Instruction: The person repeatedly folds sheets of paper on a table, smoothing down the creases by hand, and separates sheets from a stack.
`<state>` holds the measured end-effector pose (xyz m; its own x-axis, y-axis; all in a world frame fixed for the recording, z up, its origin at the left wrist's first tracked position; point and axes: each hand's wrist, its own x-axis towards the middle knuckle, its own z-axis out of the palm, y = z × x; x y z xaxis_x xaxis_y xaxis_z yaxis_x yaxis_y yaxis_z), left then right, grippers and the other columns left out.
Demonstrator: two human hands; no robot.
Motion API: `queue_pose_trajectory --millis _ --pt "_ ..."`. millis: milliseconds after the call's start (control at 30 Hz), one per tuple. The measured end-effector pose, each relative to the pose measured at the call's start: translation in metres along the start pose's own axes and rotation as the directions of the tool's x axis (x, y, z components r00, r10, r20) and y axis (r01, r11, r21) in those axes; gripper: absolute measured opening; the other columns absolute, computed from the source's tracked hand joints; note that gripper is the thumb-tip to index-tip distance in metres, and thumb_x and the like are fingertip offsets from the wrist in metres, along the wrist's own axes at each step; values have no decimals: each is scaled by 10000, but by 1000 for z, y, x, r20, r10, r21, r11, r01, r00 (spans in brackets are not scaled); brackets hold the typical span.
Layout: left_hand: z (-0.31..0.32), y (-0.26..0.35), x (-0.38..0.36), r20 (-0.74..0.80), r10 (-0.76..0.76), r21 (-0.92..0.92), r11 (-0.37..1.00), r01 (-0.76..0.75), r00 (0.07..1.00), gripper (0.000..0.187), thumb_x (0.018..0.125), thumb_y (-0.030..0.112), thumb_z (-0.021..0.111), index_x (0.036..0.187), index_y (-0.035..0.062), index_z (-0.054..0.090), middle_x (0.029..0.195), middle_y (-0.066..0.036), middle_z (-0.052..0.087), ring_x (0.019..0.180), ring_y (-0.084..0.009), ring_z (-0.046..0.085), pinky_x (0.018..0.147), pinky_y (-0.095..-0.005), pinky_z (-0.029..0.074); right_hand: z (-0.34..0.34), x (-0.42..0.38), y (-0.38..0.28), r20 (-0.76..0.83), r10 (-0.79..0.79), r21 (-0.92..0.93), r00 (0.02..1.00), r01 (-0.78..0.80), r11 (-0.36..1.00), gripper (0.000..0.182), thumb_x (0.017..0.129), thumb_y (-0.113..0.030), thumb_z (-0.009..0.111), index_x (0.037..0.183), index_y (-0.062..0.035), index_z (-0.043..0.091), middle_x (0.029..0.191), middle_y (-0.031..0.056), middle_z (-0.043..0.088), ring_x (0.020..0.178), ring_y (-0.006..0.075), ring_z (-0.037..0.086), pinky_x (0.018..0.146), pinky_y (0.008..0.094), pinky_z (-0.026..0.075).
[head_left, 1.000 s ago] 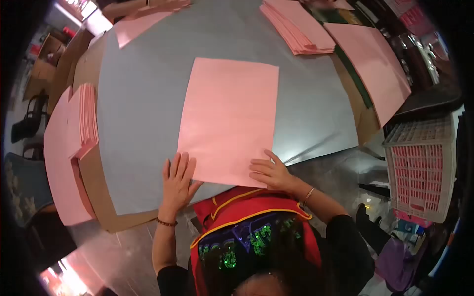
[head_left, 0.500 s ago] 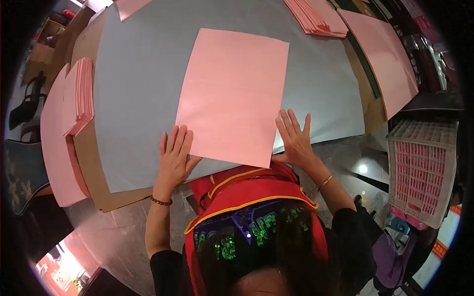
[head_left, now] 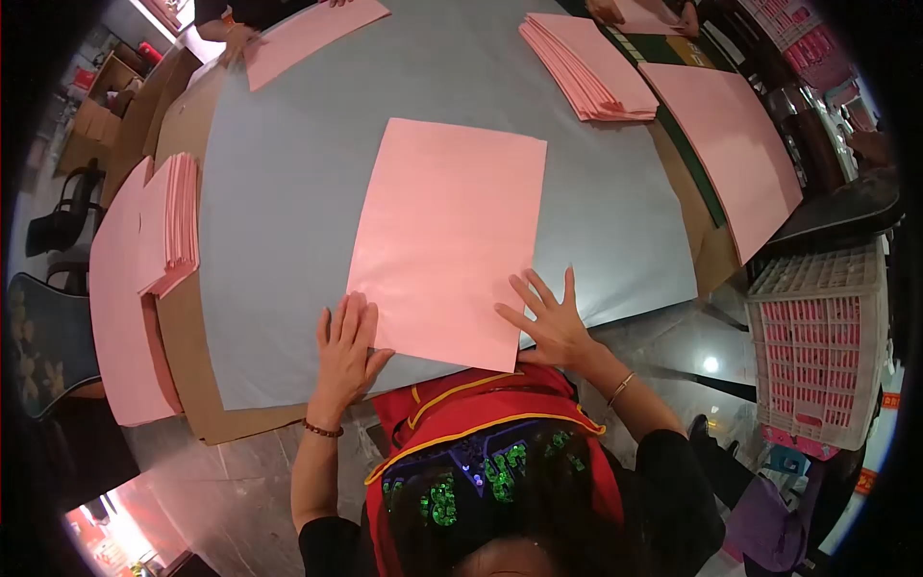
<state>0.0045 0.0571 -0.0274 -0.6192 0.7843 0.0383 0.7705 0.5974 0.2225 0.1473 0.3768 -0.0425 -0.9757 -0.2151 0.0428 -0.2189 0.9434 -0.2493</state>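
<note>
A large pink paper sheet (head_left: 447, 231) lies flat on the grey-blue table covering (head_left: 279, 221), its near edge close to the red apron (head_left: 490, 404). My left hand (head_left: 348, 348) rests at the sheet's lower left edge, fingertips on the paper and the thumb pointing inward. At the lower right edge, my right hand (head_left: 553, 322) is spread, with some fingertips over the sheet and its thumb near the bottom corner. Both hands are open and grip nothing.
Folded pink papers (head_left: 178, 221) lie on a pink stack (head_left: 120, 317) at left. Another folded pile (head_left: 591, 72) is at the far right, near more pink sheets (head_left: 731, 144). Other people's hands (head_left: 236, 43) touch paper across the table. A white plastic crate (head_left: 817, 337) stands at right.
The view has tilted up, so the table sits lower in it and co-workers' hands now show at the far side. My right hand has shifted slightly inward over the sheet's edge.
</note>
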Motion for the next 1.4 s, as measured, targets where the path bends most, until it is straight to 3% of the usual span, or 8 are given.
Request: queue_pose_trajectory --millis 233,433,600,767,800,967,1167,1400 --pt "0 -2 0 -32 -24 -29 999 23 999 655 878 411 535 1382 28 368 1475 -159 281 1368 -348 222 1096 -510 128 -1 5 -4 -9 -31 -31 999 31 999 837 608 -554 700 1352 -272 441 1478 112 288 1368 353 242 952 777 45" --pt "-2 0 -1 17 -71 -26 997 72 997 700 872 429 537 1399 21 326 1480 -174 259 1381 -351 191 1106 -498 101 10 14 -13 -78 -188 -26 979 186 982 734 589 -256 722 1292 -262 512 1439 88 369 1342 298 324 967 760 115" --pt "6 -3 -2 7 -66 18 998 66 998 717 879 460 511 1393 0 317 1466 -230 245 1377 -359 190 1109 -499 93 9 17 -7 -75 -255 -72 964 250 966 746 583 -351 751 1281 -228 520 1422 83 392 1332 297 341 993 731 141" --pt "5 -4 -3 -9 -82 -13 997 82 997 708 879 459 517 1385 2 327 1468 -217 246 1377 -352 195 1109 -503 93 -61 40 -11 301 -240 210 923 181 961 914 521 -534 787 1311 -191 483 1429 143 362 1335 351 314 1003 725 102" --pt "5 -4 -3 -9 -77 -18 997 77 997 712 875 459 522 1388 7 324 1470 -213 247 1377 -348 196 1108 -504 94 -64 55 -9 289 -307 188 907 261 947 823 677 -577 690 1329 -136 451 1437 165 339 1340 354 297 1038 687 73" --pt "5 -4 -5 -31 -99 -43 994 97 995 716 859 463 538 1398 43 325 1470 -192 262 1379 -333 203 1096 -531 91 -23 173 -25 33 -386 42 922 384 922 604 907 -474 438 1308 -22 438 1429 158 347 1346 329 276 1089 597 81" --pt "2 -6 -3 -45 -127 -83 989 123 991 700 851 502 523 1378 71 361 1442 -174 313 1348 -324 260 1077 -559 105 -7 241 -15 104 -403 -79 909 412 908 547 923 -446 425 1304 -55 455 1382 116 403 1326 293 312 1082 604 109" --pt "-23 -7 10 24 -133 -170 976 135 991 636 817 488 574 1277 63 462 1338 -148 413 1273 -310 341 1043 -550 184 8 249 10 129 -406 -88 905 418 904 529 942 -448 373 1372 -141 413 1479 52 303 1378 253 231 1113 556 56"
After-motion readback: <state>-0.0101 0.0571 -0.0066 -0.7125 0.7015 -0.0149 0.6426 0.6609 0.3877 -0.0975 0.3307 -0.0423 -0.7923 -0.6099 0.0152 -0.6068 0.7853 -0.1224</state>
